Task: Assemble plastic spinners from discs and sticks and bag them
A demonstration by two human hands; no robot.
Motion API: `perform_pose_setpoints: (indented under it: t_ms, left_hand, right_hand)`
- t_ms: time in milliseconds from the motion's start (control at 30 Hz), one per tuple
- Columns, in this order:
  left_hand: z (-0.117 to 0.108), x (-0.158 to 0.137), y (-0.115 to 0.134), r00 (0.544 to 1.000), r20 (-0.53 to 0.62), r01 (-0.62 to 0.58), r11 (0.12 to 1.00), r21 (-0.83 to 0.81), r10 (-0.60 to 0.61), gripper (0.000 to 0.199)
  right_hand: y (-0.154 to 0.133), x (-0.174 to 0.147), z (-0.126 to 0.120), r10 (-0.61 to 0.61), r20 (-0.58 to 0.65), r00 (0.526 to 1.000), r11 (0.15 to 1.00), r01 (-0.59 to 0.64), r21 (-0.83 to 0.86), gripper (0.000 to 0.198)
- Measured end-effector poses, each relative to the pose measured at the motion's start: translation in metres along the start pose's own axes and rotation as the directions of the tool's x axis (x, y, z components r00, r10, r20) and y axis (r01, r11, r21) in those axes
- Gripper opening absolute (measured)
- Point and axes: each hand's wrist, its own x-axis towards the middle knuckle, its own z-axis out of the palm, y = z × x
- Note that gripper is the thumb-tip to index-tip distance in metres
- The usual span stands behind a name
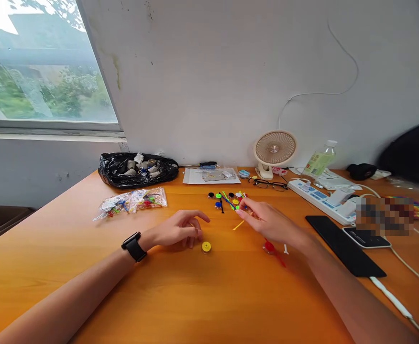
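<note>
My left hand (181,229), with a black watch (135,246) on its wrist, hovers low over the table with fingers loosely curled and apart, holding nothing. Just right of its fingertips sits a yellow disc-shaped piece (206,247) with a clear base. My right hand (261,217) reaches to the edge of a group of small coloured pieces, thumb and fingers pinched together; what lies between them is hidden. A thin yellow stick (238,225) shows below those fingers. Under the right wrist are a red disc piece (269,247) and a small white piece (286,249).
Clear bags of small parts (148,198) lie at left, before a black plastic bag (119,174). Along the back are white paper (191,177), a fan (274,148), glasses (269,184) and a bottle (319,162). A power strip (317,200) and black phone-like slab (342,243) are right.
</note>
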Motion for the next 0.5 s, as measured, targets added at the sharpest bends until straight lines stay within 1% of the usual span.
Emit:
perform_pose_setpoints:
  t_ms: [67,133,200,233,267,400,500]
  left_hand:
    - [0.007,0.0,-0.001,0.996,-0.025,-0.085,0.993,0.084,0.087,0.051]
    - [0.016,-0.001,-0.003,0.983,-0.029,-0.168,0.959,0.228,0.179,0.052]
    - [0.024,0.001,-0.007,0.967,-0.055,-0.213,0.912,0.35,0.247,0.045]
    - [0.028,0.002,-0.01,0.959,-0.083,-0.217,0.894,0.393,0.269,0.04]
    - [0.031,0.004,-0.013,0.953,-0.117,-0.208,0.883,0.42,0.28,0.039]
    - [0.036,0.01,-0.02,0.942,-0.216,-0.149,0.895,0.419,0.258,0.058]
    - [0.034,0.011,-0.02,0.926,-0.258,-0.152,0.899,0.41,0.275,0.05]
  right_hand:
    - [0.002,0.003,0.008,-0.03,0.027,0.999,0.991,0.026,0.133,0.026]
    - [0.003,0.005,0.016,-0.048,0.032,0.998,0.974,0.04,0.223,0.023]
    - [0.002,0.007,0.024,-0.061,0.027,0.998,0.957,0.051,0.287,0.021]
    - [0.0,0.007,0.029,-0.071,0.021,0.997,0.947,0.06,0.315,0.021]
    - [-0.002,0.007,0.034,-0.079,0.014,0.997,0.937,0.069,0.344,0.021]
    - [-0.014,0.005,0.055,-0.086,0.003,0.996,0.885,0.075,0.46,0.02]
    - [-0.024,0.001,0.071,-0.089,-0.039,0.995,0.861,0.097,0.499,0.018]
